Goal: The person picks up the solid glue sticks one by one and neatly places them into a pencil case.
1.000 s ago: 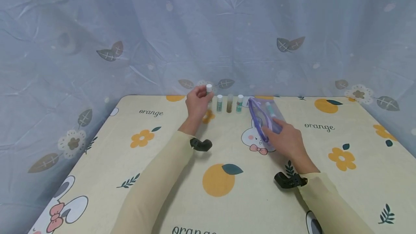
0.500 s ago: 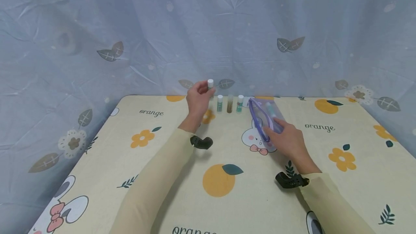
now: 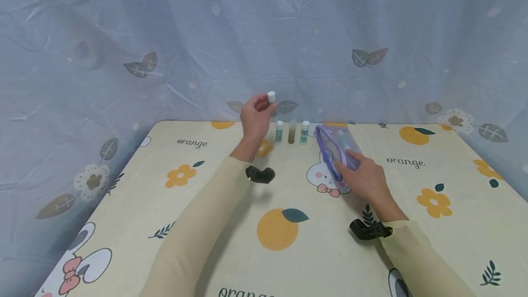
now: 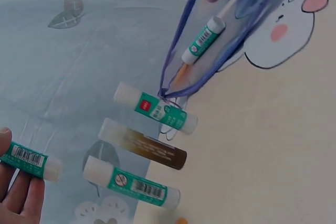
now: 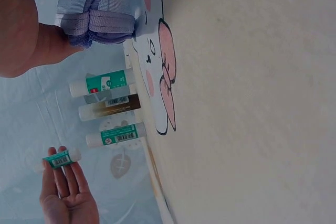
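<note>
My left hand (image 3: 255, 116) pinches a green glue stick (image 5: 61, 159) with a white cap, held up above the table's back edge. To its right, three glue sticks stand upright in a row: a green one (image 3: 279, 131), a brown one (image 3: 292, 132) with a clear cap, and another green one (image 3: 305, 131). My right hand (image 3: 365, 175) grips the near end of a purple mesh zipper pouch (image 3: 354, 143), whose mouth gapes toward the row. Inside the pouch lies one more green glue stick (image 4: 203, 40), seen through the mesh along with a thin pale stick.
The table carries a cream cloth (image 3: 222, 260) printed with oranges, flowers and rabbits. Behind the table's back edge hangs a blue-grey curtain (image 3: 264, 35). A black wrist camera (image 3: 261, 174) sits on the left wrist, another (image 3: 370, 229) on the right.
My left hand has lifted its glue stick higher and moved it slightly right. My right hand and the pouch have stayed in place, as have the three standing glue sticks.
</note>
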A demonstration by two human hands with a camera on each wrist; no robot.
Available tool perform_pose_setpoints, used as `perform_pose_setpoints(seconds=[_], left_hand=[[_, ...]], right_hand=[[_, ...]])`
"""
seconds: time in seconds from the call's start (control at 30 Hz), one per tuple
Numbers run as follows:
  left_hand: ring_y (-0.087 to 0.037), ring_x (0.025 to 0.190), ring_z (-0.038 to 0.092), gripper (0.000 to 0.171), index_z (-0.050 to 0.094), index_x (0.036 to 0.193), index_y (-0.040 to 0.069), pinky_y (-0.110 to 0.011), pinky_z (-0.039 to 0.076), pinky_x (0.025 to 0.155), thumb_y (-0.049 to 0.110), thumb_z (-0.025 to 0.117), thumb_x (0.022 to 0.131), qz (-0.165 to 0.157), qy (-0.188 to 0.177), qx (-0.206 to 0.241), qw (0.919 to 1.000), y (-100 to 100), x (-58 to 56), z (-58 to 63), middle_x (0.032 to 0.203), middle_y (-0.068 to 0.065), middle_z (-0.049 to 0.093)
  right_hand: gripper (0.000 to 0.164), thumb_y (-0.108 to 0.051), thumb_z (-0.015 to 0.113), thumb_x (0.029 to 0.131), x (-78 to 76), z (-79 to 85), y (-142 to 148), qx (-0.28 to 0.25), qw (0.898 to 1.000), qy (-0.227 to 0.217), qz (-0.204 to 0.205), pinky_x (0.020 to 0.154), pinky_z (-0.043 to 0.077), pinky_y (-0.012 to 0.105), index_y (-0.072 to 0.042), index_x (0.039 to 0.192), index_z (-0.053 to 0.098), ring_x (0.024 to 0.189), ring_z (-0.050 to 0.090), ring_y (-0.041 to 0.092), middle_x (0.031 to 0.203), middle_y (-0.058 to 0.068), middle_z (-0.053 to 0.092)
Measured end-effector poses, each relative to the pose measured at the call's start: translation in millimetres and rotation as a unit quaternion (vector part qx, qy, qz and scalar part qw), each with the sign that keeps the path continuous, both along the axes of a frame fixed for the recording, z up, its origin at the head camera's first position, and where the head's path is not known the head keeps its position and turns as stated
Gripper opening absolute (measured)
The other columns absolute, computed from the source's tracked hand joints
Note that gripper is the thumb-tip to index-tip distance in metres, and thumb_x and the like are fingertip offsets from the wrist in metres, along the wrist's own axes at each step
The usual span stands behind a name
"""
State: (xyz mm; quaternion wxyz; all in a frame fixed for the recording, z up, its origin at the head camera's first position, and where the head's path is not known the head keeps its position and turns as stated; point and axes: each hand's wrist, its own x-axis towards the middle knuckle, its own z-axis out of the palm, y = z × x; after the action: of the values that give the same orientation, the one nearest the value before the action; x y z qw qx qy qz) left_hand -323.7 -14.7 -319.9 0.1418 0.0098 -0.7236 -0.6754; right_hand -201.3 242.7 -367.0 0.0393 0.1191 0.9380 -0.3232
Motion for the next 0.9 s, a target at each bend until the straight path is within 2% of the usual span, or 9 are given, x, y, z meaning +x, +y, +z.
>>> perform_pose_setpoints(seconds=[0.47, 0.9], left_hand=[[-0.022, 0.124, 0.071, 0.037, 0.071, 0.133, 0.010, -0.033, 0.061, 0.103, 0.014, 0.079, 0.097, 0.006, 0.014, 0.005, 0.9999, 7.6, 0.0, 13.8, 0.132, -0.009, 0.076], [-0.021, 0.120, 0.074, 0.036, 0.072, 0.132, 0.010, -0.033, 0.061, 0.101, 0.013, 0.079, 0.096, -0.002, 0.001, -0.001, 1.0000, 21.0, -1.1, 12.7, 0.128, -0.009, 0.078]], right_hand=[[0.082, -0.056, 0.053, 0.105, 0.6, -2.4, 0.1, 0.003, 1.000, 0.005, 0.010, 0.114, 0.048, 0.067, -0.012, 0.169, 0.027, 0.140, 0.045, 0.053, 0.163, 0.038, 0.036], [0.082, -0.056, 0.052, 0.105, 0.9, -2.9, 0.8, 0.003, 1.000, 0.008, 0.015, 0.112, 0.049, 0.067, -0.011, 0.168, 0.027, 0.140, 0.046, 0.053, 0.162, 0.038, 0.037]])
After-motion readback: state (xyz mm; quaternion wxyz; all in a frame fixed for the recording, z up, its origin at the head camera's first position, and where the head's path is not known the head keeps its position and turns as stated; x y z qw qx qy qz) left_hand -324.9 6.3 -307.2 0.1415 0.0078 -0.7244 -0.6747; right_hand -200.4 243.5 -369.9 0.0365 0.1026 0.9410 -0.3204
